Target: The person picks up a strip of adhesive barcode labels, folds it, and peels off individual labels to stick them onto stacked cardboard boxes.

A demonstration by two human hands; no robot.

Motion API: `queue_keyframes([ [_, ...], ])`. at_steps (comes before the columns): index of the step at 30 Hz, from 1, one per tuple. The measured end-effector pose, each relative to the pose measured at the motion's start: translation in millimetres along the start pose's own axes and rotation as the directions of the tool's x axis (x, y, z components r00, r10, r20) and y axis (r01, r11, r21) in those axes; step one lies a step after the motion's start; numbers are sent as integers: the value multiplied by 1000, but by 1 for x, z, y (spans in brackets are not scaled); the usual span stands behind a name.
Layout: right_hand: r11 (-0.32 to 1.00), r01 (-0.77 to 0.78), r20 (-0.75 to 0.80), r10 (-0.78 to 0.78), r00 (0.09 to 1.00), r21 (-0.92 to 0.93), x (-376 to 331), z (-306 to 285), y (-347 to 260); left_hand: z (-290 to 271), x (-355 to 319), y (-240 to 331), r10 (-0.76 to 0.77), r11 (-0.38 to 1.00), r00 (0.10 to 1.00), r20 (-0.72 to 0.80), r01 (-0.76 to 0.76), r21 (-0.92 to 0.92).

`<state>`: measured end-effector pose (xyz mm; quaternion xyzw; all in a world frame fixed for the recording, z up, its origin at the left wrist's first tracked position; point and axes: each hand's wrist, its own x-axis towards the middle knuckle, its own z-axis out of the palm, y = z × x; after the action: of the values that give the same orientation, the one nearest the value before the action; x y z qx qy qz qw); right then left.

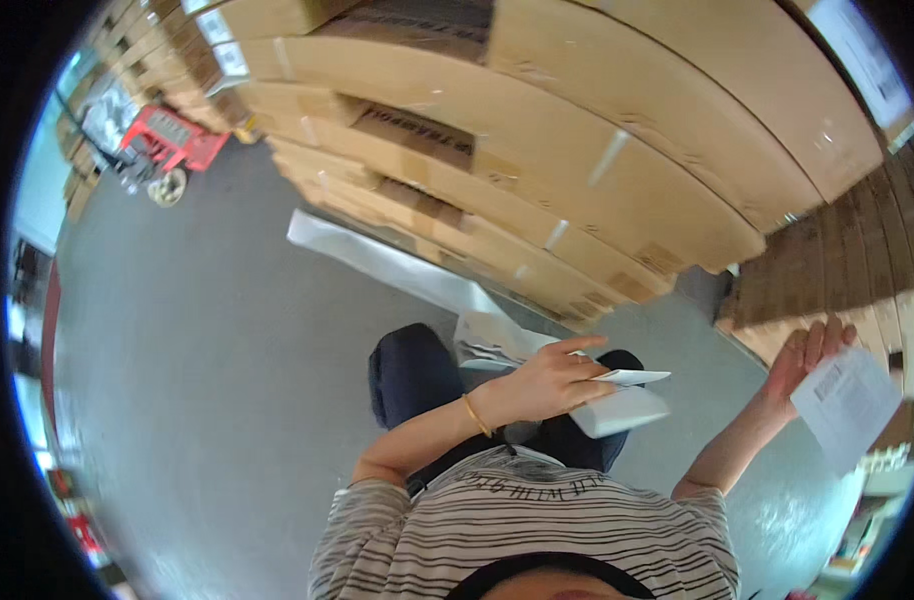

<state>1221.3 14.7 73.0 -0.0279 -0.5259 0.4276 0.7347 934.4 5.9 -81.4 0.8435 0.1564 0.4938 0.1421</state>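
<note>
Right hand: we see the right hand with fingers gathered at the near edge of a printed sheet, pinching it at the right, near the second stack's lower edge.
Left hand: we find the left hand partly curled, folded white paper gripped between its fingers, above the knees.
Sheet print: we note small dark lines and a block, too blurred to read.
White strip: we trace a long white strip beside the main stack's lower edge toward the left hand; whether it joins the folded paper we cannot tell.
Main stack: we see brown cartons, dark capitals inside their recesses; their contents are hidden.
Carton label: we mark a white printed label at the upper right corner.
Second stack: we see more cartons at the right.
</note>
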Motion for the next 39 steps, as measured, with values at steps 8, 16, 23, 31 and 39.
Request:
queue_keyframes([
  [8,974,39,-99,-18,995,222,8,-5,-19,-12,15,-7,-28,1000,987,156,28,-2],
  [16,954,8,-191,52,980,300,-33,-70,-25,32,84,-50,51,995,976,212,-69,79],
  [23,998,-19,-364,41,931,65,-72,-118,-29,72,110,-77,168,931,900,401,-279,236],
  [31,981,-31,-453,117,884,192,-114,-175,-9,86,110,-69,40,842,866,499,-298,449],
  [39,964,-5,-528,150,836,266,-135,-207,14,83,119,-41,63,743,869,490,-369,558],
])
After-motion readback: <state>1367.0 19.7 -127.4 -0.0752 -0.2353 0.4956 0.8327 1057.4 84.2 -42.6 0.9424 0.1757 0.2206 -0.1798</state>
